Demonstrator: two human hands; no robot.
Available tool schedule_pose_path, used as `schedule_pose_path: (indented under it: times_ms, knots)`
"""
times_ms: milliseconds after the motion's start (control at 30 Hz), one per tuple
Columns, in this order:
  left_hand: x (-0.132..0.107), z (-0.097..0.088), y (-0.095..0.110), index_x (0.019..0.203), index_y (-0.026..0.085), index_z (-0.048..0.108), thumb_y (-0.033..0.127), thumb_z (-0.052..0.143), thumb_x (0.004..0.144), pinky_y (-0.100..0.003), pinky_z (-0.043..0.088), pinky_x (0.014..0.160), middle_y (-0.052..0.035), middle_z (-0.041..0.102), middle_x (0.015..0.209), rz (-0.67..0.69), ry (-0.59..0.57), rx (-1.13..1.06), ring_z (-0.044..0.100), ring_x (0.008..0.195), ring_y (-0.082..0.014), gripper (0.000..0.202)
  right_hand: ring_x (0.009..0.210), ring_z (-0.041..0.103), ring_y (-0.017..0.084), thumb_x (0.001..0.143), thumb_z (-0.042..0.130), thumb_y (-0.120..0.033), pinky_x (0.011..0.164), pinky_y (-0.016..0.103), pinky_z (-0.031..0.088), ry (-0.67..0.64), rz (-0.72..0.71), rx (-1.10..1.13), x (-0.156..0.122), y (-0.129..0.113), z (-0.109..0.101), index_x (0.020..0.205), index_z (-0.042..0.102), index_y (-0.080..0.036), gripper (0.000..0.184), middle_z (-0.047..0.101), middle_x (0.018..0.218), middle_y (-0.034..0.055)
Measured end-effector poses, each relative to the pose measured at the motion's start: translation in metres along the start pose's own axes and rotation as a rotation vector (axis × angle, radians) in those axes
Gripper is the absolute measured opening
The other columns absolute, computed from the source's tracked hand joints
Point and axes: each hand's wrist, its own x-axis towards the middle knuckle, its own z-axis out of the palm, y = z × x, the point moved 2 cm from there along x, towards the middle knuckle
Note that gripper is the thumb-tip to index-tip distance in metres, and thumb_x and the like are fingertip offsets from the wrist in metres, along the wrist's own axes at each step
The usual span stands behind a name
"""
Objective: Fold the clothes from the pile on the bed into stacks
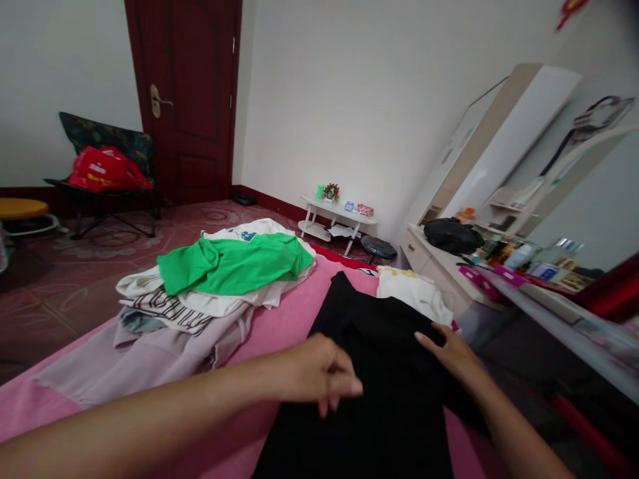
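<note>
A black garment [384,372], which looks like a long-sleeved top, lies spread on the pink bedding [319,293] in front of me. Over its left half hovers my left hand [324,376], fingers loosely bent and apart, with no cloth seen in them. At the garment's right edge is my right hand [456,356], thumb and fingers apart; it seems to rest on the fabric. A white garment [412,289] with yellow print lies just beyond the black one. To the left is a heap of clothes, with a green garment [234,263] on top and a pale mauve one [164,362] below.
On the right stands a dressing table [429,256] bearing a black bag [452,235] and several bottles. A low white table [339,211] and a round stool [378,248] are by the far wall. A folding chair [107,130] holds a red bag [107,169] near the door [192,100].
</note>
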Motion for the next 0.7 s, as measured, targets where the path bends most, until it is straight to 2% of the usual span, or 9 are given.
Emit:
schedule_pose_path:
  times_ms: [67,133,200,267,400,467,533,633,700]
  knots:
    - [0.025,-0.025,-0.025,0.105,0.018,0.062,0.036,0.05,0.087,-0.03,0.048,0.082,-0.0066,0.066,0.099,-0.075,0.495,0.182,0.063,0.091,-0.0196,0.028,0.125,0.044,0.038,0.066,0.057,-0.066,0.097,0.048,0.04,0.136,0.053,-0.039,0.0,0.013,0.007,0.138,0.038,-0.005,0.097,0.046,0.135,0.0243]
    - [0.044,-0.043,-0.049,0.125,0.017,0.051,0.034,0.061,0.08,-0.037,0.04,0.097,-0.0122,0.057,0.124,-0.187,0.743,0.325,0.052,0.116,-0.0259,0.049,0.126,0.043,0.038,0.065,0.059,-0.066,0.095,0.047,0.042,0.143,0.057,-0.039,-0.001,0.018,0.016,0.144,0.024,-0.003,0.107,0.042,0.139,0.0263]
    - [0.06,-0.047,-0.071,0.137,0.016,0.04,0.036,0.068,0.073,-0.04,0.038,0.1,-0.0153,0.05,0.132,-0.3,0.76,0.362,0.047,0.122,-0.0304,0.073,0.118,0.051,0.036,0.064,0.063,-0.062,0.088,0.044,0.045,0.053,0.02,-0.048,-0.003,0.016,0.026,0.143,0.025,-0.005,0.105,0.05,0.132,0.0242]
    - [0.07,-0.038,-0.086,0.139,0.018,0.037,0.027,0.068,0.072,-0.039,0.04,0.099,-0.0133,0.052,0.129,-0.297,0.724,0.354,0.05,0.118,-0.0289,0.075,0.106,0.059,0.034,0.065,0.065,-0.056,0.08,0.04,0.046,-0.042,-0.013,-0.11,-0.007,0.01,0.033,0.133,0.041,-0.01,0.086,0.061,0.118,0.0191]
    - [0.071,-0.013,-0.085,0.123,0.023,0.057,-0.001,0.048,0.071,-0.03,0.045,0.092,-0.0055,0.06,0.112,-0.019,0.683,0.394,0.057,0.103,-0.019,0.059,0.077,0.063,0.024,0.068,0.061,-0.032,0.062,0.029,0.041,-0.111,-0.152,-0.206,-0.02,-0.022,0.03,0.096,0.06,-0.021,0.029,0.067,0.08,0.0042]
    - [0.066,-0.016,-0.072,0.117,0.023,0.062,-0.004,0.043,0.071,-0.029,0.048,0.084,-0.0054,0.061,0.102,0.089,0.672,0.454,0.059,0.093,-0.0181,0.056,0.065,0.06,0.02,0.066,0.059,-0.022,0.057,0.027,0.037,-0.089,-0.233,-0.207,-0.021,-0.046,0.014,0.086,0.06,-0.023,0.021,0.063,0.068,-0.0006]
    - [0.063,-0.037,-0.054,0.118,0.023,0.062,-0.002,0.042,0.074,-0.029,0.048,0.08,-0.0056,0.059,0.097,0.173,0.707,0.527,0.058,0.09,-0.0185,0.054,0.062,0.058,0.02,0.064,0.06,-0.019,0.057,0.028,0.037,-0.003,-0.269,-0.208,-0.011,-0.073,-0.011,0.084,0.061,-0.023,0.02,0.061,0.066,-0.0001]
    - [0.071,-0.088,-0.027,0.124,0.025,0.057,0.001,0.041,0.081,-0.031,0.045,0.089,-0.0061,0.056,0.104,0.237,0.828,0.633,0.056,0.1,-0.0194,0.052,0.079,0.061,0.027,0.068,0.065,-0.024,0.07,0.036,0.043,0.266,-0.302,-0.168,0.025,-0.107,-0.054,0.09,0.066,-0.021,0.022,0.065,0.083,0.008]
    - [0.082,-0.12,-0.02,0.135,0.024,0.045,0.005,0.047,0.082,-0.034,0.043,0.094,-0.009,0.051,0.12,0.119,0.901,0.692,0.053,0.109,-0.0221,0.057,0.099,0.059,0.03,0.077,0.06,-0.033,0.082,0.041,0.045,0.43,-0.347,-0.046,0.051,-0.122,-0.069,0.121,0.056,-0.021,0.047,0.057,0.118,0.0135]
